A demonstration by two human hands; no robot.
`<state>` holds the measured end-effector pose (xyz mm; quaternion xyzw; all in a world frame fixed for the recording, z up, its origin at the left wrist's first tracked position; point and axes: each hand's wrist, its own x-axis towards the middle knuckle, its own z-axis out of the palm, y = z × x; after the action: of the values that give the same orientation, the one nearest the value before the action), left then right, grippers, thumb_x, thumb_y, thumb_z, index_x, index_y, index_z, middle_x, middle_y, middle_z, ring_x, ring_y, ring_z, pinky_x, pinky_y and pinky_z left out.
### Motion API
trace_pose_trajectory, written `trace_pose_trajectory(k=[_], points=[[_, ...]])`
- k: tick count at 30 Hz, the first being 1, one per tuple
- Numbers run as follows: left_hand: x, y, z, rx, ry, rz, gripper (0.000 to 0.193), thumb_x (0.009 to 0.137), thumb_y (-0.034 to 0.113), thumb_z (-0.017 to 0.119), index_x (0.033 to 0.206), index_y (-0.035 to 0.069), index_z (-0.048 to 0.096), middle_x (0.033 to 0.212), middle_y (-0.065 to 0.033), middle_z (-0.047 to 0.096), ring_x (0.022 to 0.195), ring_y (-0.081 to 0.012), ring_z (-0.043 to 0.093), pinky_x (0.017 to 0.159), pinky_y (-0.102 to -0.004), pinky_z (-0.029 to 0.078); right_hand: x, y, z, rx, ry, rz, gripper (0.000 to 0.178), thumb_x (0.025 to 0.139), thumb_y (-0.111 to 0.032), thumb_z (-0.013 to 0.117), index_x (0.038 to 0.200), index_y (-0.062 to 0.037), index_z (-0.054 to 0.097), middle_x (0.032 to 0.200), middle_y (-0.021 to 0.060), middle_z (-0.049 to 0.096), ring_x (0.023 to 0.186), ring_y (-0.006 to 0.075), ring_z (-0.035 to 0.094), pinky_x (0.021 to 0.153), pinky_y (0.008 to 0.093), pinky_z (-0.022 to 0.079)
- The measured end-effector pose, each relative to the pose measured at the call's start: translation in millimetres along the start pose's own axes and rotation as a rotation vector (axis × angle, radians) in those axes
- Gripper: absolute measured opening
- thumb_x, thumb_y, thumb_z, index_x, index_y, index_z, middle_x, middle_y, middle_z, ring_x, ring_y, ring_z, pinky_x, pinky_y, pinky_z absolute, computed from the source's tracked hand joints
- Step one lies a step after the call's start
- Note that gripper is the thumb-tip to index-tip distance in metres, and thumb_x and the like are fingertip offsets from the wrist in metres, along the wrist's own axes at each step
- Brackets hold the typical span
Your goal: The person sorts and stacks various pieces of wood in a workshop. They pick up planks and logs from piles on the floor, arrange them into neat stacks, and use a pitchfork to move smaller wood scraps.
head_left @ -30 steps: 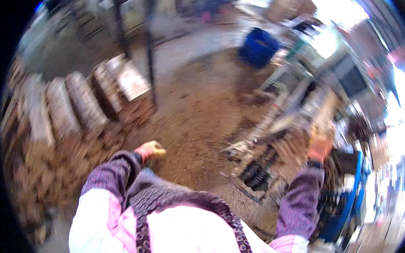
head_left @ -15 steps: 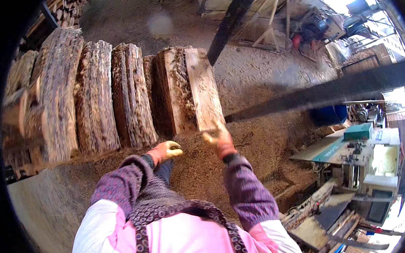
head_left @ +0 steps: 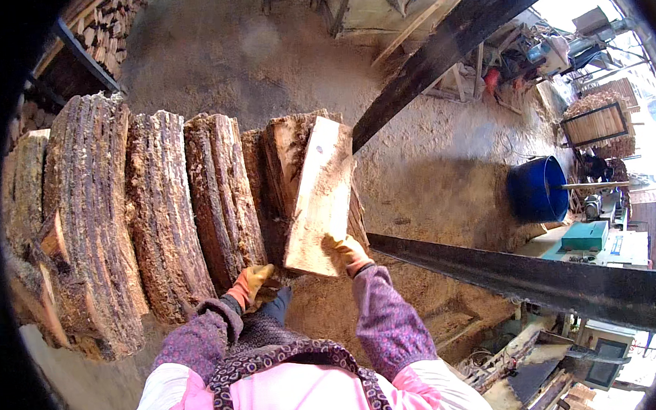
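Observation:
My right hand, in an orange and yellow work glove, grips the near right corner of a pale sawn plank. The plank lies slanted on a stack of rough-edged boards, its far end leaning to the right. My left hand, gloved alike, is by the near end of a neighbouring board stack. Its fingers are bent and apart with nothing visible between them. A small gap lies between it and the plank's near end.
More bark-edged stacks stand in a row to the left. Dark metal beams run beside the stacks on the right. A blue barrel and a machine with a green box are farther right. Sawdust covers the floor.
The plank has turned from lying straight along its stack to a slant, its near end now closer to me. My right hand has closed on its corner; my left has moved slightly left and nearer.

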<state>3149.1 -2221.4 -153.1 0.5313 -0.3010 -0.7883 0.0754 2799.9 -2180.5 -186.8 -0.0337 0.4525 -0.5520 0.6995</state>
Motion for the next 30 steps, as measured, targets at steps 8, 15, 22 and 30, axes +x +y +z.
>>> trace_pose_trajectory(k=[8, 15, 22, 30], points=[[2.7, 23.6, 82.3, -0.535, -0.54, 0.063, 0.088, 0.088, 0.077, 0.056, 0.145, 0.01, 0.054, 0.137, -0.0165, 0.063, 0.119, -0.0407, 0.062, 0.105, -0.058, 0.049, -229.5, 54.1, 74.9, 0.322, -0.285, 0.137, 0.041, 0.108, -0.023, 0.05, 0.144, -0.0038, 0.053, 0.139, 0.0094, 0.063, 0.124, 0.0212, 0.061, 0.107, 0.0385, 0.049], [-85.2, 5.0, 162.6, -0.277, -0.357, 0.329, 0.073, 0.089, 0.061, 0.069, 0.13, 0.001, 0.061, 0.113, -0.0152, 0.071, 0.089, -0.027, 0.072, 0.078, -0.0423, 0.061, -355.6, 85.7, 24.9, -0.176, -0.137, -0.163, 0.059, 0.1, -0.024, 0.061, 0.153, -0.0056, 0.04, 0.136, 0.0084, 0.062, 0.118, 0.0212, 0.061, 0.102, 0.0366, 0.049], [-280.9, -96.2, 348.9, 0.0, -0.587, 0.877, 0.077, 0.09, 0.03, 0.077, 0.149, -0.005, 0.041, 0.142, -0.0186, 0.055, 0.124, -0.0305, 0.056, 0.105, -0.0409, 0.044, -580.5, 113.5, 66.6, -0.585, 0.616, -1.063, 0.096, 0.085, -0.009, 0.078, 0.161, -0.0076, 0.019, 0.143, 0.0136, 0.053, 0.127, 0.0256, 0.053, 0.11, 0.0384, 0.042], [-509.9, -145.1, 505.3, 0.431, -1.566, 1.526, 0.069, 0.085, 0.027, 0.077, 0.143, 0.0, 0.052, 0.142, -0.0222, 0.057, 0.136, -0.0377, 0.05, 0.114, -0.0482, 0.038, -917.0, 165.6, -29.6, 0.109, 0.944, -1.556, 0.08, 0.095, -0.034, 0.071, 0.162, -0.0214, 0.029, 0.157, 0.0138, 0.041, 0.132, 0.0313, 0.051, 0.111, 0.0472, 0.044]])
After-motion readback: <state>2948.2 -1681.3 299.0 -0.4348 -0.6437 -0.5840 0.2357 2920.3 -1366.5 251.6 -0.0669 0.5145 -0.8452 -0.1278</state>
